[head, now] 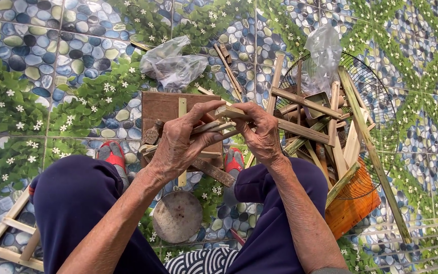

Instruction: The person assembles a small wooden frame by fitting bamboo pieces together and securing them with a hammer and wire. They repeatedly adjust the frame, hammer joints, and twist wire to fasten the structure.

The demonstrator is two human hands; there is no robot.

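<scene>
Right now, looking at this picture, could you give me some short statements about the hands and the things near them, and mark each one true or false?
1. Both hands hold thin wooden strips together above a brown wooden board. True.
2. The left hand is resting flat on the floor tiles. False: it is raised and its fingers grip the strips.
3. A round wire fan guard with wooden sticks piled on it lies beside the right hand. True.
4. The person is barefoot. False: red sandals are on the feet.
5. A round metal lid lies on the floor between the knees. True.
</scene>
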